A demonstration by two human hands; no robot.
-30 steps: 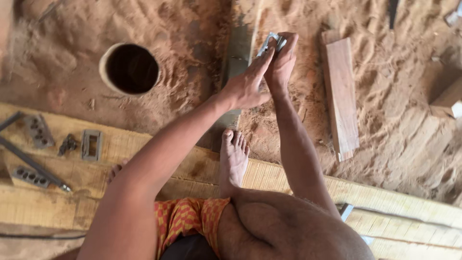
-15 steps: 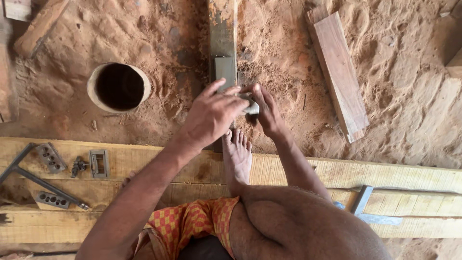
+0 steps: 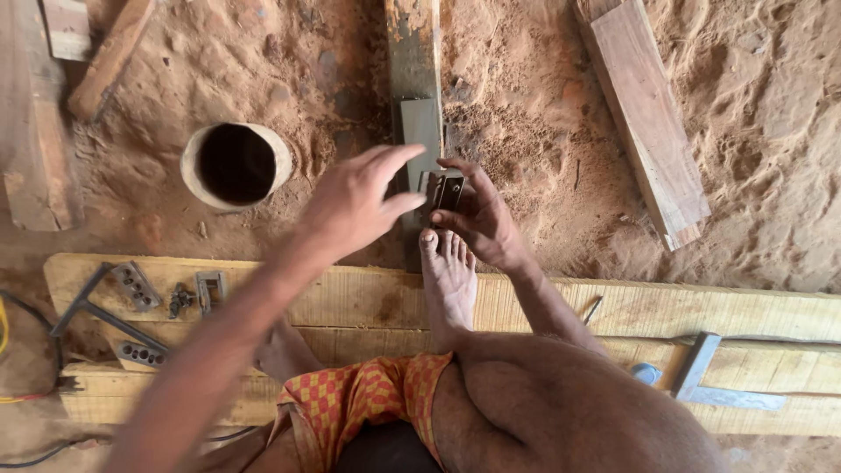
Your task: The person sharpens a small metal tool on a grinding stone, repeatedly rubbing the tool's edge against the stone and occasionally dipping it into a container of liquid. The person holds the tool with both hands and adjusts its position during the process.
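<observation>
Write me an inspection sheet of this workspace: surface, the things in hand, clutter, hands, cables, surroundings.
Surface: reddish sawdust-covered ground; pale wooden planks lie across the near side.
Things in hand: small grey metal piece, beside a grey block on a narrow upright beam.
Clutter: metal fittings with holes, small bracket, metal square, loose board, round open pot.
Hands: right hand grips the metal piece; left hand is spread open just over it, holding nothing.
Cables: yellow and dark leads at the left edge.
Surroundings: scrap timber top left; the person's bare foot rests on the planks.
</observation>
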